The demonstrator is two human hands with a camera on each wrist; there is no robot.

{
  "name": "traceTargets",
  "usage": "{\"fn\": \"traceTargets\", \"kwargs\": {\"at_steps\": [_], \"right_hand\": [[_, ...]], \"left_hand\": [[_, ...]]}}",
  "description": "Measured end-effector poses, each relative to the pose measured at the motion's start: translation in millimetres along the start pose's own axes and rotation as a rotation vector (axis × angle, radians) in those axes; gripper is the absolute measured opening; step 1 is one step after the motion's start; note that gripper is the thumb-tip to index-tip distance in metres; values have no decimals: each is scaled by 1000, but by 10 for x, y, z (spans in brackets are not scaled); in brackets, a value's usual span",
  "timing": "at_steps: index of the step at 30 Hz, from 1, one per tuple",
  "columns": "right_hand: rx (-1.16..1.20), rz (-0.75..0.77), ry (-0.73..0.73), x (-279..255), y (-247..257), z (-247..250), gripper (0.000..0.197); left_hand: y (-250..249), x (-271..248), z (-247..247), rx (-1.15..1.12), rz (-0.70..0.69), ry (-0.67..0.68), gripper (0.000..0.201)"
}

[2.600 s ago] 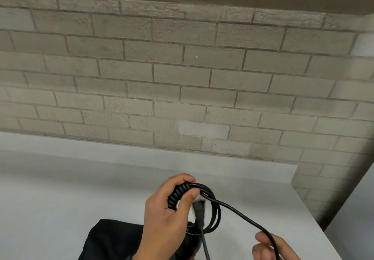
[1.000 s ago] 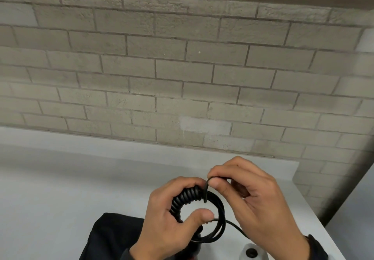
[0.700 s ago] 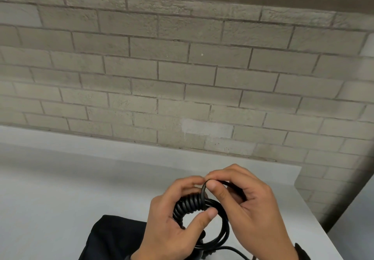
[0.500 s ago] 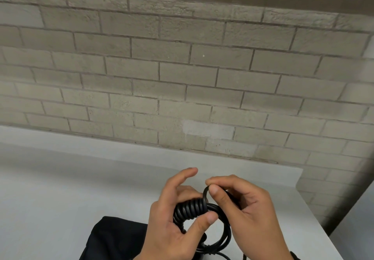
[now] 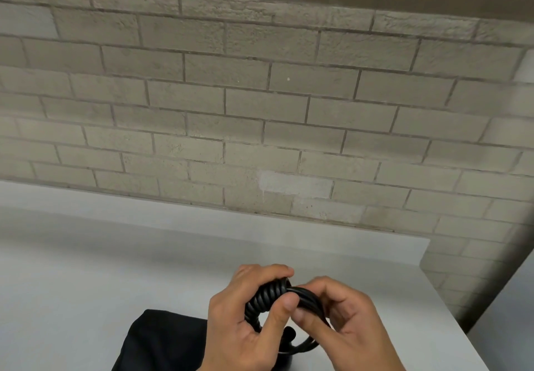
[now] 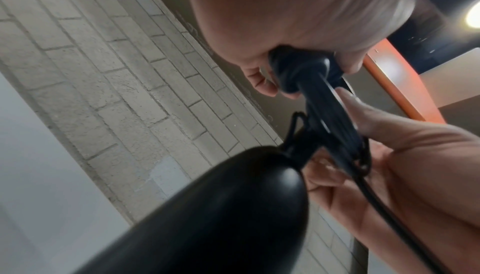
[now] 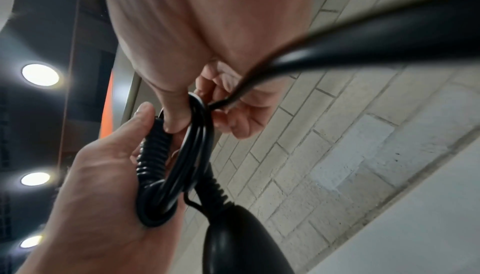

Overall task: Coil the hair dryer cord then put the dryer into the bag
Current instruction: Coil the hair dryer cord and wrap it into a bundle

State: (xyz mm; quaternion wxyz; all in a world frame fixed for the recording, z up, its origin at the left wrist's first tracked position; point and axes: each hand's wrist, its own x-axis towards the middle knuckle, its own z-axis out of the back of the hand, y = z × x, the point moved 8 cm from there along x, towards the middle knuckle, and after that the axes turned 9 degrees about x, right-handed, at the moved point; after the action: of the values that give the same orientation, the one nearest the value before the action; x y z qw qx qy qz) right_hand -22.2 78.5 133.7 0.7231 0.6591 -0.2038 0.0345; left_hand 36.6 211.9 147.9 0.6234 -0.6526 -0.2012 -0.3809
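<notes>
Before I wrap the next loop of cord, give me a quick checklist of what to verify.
1. Left hand grips the coiled cord bundle: ok.
2. Right hand pinches the smooth loops beside the left thumb: ok.
3. Hair dryer hangs below the bundle, still attached: ok.
4. Loose cord tail runs free, no knot seen: ok.
5. Plug end located: cannot tell.
6. Black bag on the white table, mouth open: cannot tell.
</notes>
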Motion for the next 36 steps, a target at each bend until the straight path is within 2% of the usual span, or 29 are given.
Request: {"fn": "traceTargets", "kwargs": {"at_steps": [3,8,12,14,17,18,20,22,24,31,34,36], "right_hand": [[-10,15,14,16,-12,42,26],[-42,-24,123,24,19,21,20],[-163,-23,115,33,71,46,23],[-253,21,18,31,59,91,28],[-434,248,-338,-75,167,181,39],[-487,353,-432,-140,224,171,37],[-650,528,-520,-253,284,58,23],[-797,589,-562,-304,275,-36,12],[-831,552,-585,-301,267,-57,10],[-891,307,-552,-278,223,-205,22],[-868,106,-449,-223,97,-209,20],[-725,-63,-355,-169,-22,-195,17]], "left_hand": [[-5,28,-23,26,7,15,26],[5,85,-49,-16,62,102,29],[44,69,-79,-111,153,151,33],[73,71,-49,-116,180,125,35],[133,64,-13,-114,237,57,30],[136,55,-21,-112,252,41,29],[112,41,-49,-109,257,12,25],[91,32,-61,-111,257,-21,19],[85,31,-55,-100,253,-37,18],[51,54,-59,-73,235,-29,7],[37,68,-64,-55,215,-20,9],[49,86,-52,-39,200,-14,11]]}}
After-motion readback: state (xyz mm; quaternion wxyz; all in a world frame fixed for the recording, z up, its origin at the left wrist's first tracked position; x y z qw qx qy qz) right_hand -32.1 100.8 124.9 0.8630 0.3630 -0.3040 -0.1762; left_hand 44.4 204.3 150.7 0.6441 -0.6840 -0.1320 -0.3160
